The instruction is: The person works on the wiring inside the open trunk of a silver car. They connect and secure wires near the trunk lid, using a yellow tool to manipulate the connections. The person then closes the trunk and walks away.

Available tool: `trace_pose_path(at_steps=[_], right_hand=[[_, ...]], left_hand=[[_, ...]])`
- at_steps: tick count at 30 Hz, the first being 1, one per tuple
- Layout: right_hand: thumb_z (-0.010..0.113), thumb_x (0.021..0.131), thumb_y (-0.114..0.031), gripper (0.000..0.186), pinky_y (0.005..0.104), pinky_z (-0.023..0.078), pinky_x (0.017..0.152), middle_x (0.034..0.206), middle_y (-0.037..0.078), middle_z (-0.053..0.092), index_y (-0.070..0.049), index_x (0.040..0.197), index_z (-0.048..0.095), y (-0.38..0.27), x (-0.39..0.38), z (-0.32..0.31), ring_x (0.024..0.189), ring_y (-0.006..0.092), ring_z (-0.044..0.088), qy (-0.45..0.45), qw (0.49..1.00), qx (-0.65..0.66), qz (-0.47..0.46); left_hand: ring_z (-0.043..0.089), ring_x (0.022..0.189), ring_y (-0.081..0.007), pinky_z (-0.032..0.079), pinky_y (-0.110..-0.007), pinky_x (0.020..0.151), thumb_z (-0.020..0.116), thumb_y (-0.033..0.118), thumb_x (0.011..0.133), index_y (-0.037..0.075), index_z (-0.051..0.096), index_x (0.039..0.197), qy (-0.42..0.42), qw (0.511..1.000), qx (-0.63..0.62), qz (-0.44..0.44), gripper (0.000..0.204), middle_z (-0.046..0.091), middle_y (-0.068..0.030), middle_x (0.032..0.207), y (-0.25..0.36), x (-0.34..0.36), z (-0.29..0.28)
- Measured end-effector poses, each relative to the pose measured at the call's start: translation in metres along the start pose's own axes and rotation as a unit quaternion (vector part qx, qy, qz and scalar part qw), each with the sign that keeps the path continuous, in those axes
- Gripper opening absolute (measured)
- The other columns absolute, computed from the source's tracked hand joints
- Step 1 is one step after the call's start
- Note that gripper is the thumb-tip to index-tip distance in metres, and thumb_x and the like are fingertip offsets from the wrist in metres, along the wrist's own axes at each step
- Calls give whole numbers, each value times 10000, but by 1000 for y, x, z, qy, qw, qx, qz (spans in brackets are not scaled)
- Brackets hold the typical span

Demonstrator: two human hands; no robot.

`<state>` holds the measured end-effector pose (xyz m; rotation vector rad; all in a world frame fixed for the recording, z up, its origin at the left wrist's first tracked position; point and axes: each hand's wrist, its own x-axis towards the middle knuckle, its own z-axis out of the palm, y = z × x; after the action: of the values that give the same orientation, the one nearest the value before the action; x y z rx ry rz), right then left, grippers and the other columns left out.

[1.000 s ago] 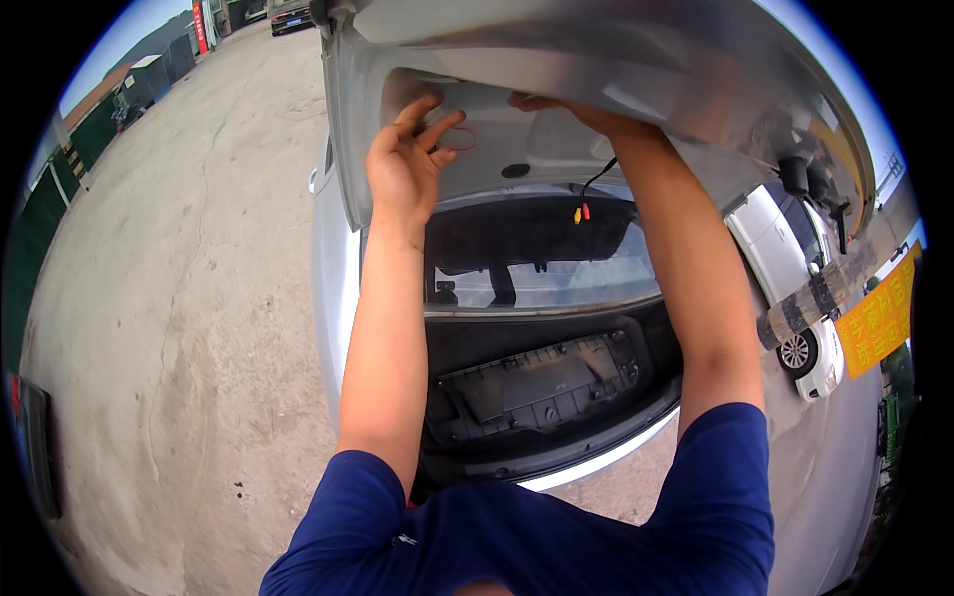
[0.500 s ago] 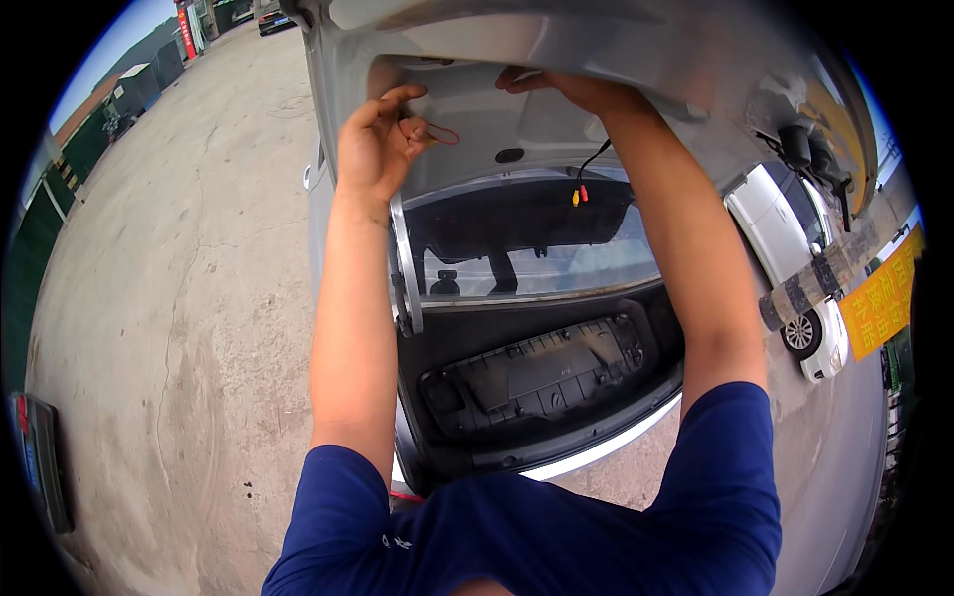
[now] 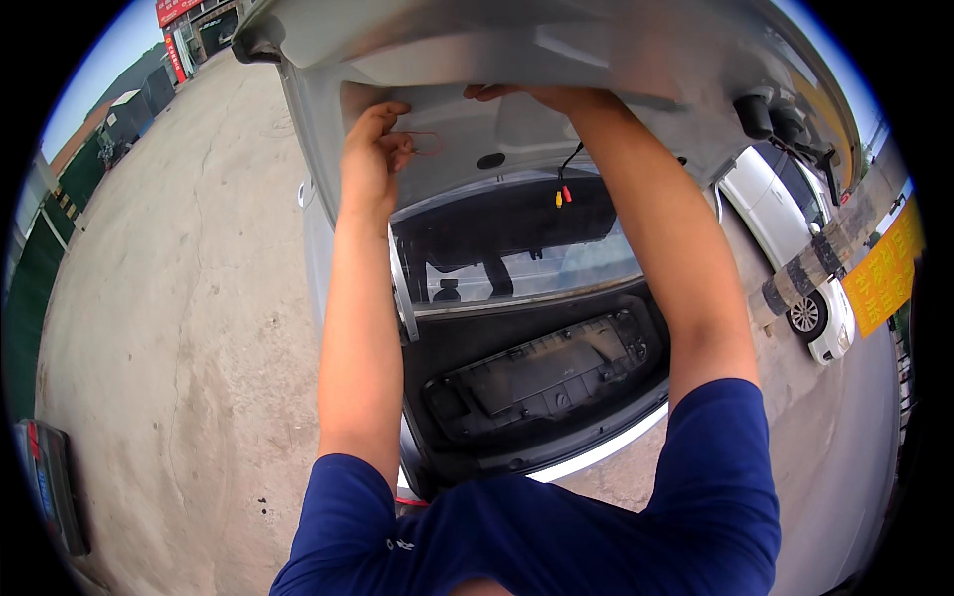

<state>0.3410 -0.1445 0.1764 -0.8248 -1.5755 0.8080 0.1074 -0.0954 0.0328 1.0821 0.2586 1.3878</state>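
White car at 2–3 o'clock, well apart. Grey boot lid raised at my 12, over both hands. Rear window under it, nr centre; then open boot w/ black ribbed panel lying in it, approx 5 o'clock.

My L hand is at 11; my R hand just past 12, part hidden by the lid's edge, so can't tell if that grip's on anything. R is abt 2 o'clock from L, hands apart. Black cable hangs below the lid at 5 from R hand, ending in yellow plug & red plug, both dangling free.

Key bit: thin red wire sticks out at 3 o'clock from L fingertips, long axis approx 9-to-3, bent back in a loop. L grip looks pinched on it, so L's nearer; R fingers up at 1–2 from the loop, not touching.

Qty: 1 white car, 1 lid, 1 window, 1 panel, 2 hands, 1 cable, 2 plugs (1 yel, 1 red), 1 wire.
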Motion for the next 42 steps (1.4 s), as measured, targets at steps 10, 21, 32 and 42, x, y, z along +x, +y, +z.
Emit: trace_pose_path(at_steps=[10,21,32,42], right_hand=[[675,1062,-221,274,414,652,866,1078,142,718,9,1210,672,5,0,1,971,279,776,8,1000,6,-6],[680,1056,-209,268,410,653,856,1074,144,723,14,1205,674,5,-2,1,964,277,778,7,1000,9,-6],[685,1049,-197,263,406,653,846,1069,146,727,18,1199,677,11,2,-1,958,274,779,26,999,25,-8],[690,1043,-186,258,403,654,837,1065,148,731,22,1194,680,12,4,1,952,272,780,19,999,29,-6]], left_hand=[[705,792,-271,433,-311,600,460,215,1059,-44,604,1171,-8,995,-84,-56,317,653,-166,1177,13,-5,-10],[430,689,-154,364,-272,594,526,212,1032,-21,616,1184,-96,978,-178,-50,292,600,-69,1126,10,4,-27],[475,637,-124,367,-264,551,453,218,1085,-90,648,1269,-30,999,-13,-35,409,608,-136,1161,11,-1,0],[395,577,-110,304,-285,560,533,232,1064,-27,632,1051,-1,989,125,-74,277,472,-40,748,14,0,4]])
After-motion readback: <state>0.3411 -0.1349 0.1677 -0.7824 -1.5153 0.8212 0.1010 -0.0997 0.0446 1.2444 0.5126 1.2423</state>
